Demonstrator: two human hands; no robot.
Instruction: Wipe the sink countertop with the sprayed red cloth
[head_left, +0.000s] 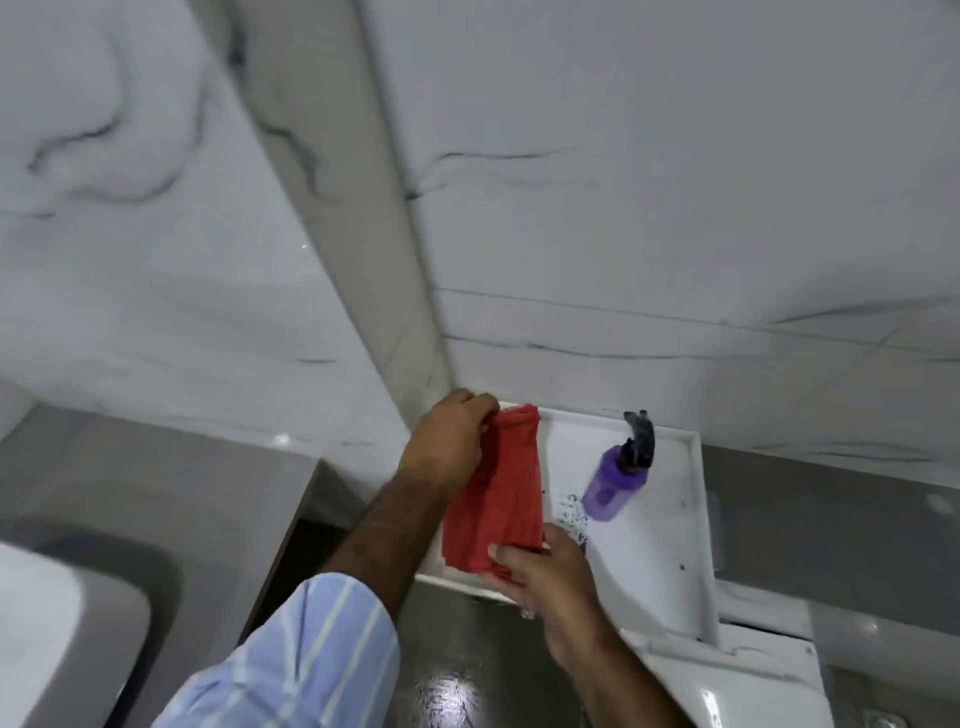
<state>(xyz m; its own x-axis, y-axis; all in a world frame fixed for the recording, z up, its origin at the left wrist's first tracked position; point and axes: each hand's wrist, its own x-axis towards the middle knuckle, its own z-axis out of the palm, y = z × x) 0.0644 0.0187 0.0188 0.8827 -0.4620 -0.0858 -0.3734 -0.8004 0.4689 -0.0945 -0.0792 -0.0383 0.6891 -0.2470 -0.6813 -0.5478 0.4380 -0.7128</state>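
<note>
My left hand (451, 436) pinches the top of the red cloth (498, 491), my right hand (545, 569) grips its lower edge, stretching it over the white countertop (649, 519) beside the purple spray bottle (615, 478)

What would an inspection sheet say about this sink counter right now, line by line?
Surface: white countertop, raised rim, dark specks near the middle.
Job's things: red cloth stretched between both hands, over the counter's left part.
Clutter: purple spray bottle on the counter, right of the cloth.
Grippers: left hand pinches the cloth's far end; right hand holds its near end.
Cables: nothing seen.
Surroundings: marble wall, grey floor.
</note>
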